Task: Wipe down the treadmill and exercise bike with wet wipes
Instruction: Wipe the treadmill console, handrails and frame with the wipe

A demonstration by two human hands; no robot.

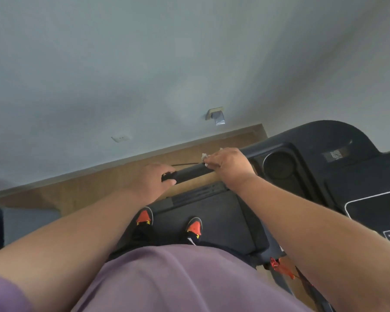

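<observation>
- One head-worn wide-angle view looks steeply down, tilted, close over both forearms.
- It faces the treadmill handrail point(190, 173), the belt point(212, 219) below, and the wall point(144, 64) beyond.

Mauve short-sleeved shirt point(185, 282); bare forearms; black sneakers point(195, 228) with orange toes, white trim.

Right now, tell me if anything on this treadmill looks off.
Nothing looks damaged. One oddity: a red safety clip dangles loose beside the treadmill console, under the right forearm.
</observation>
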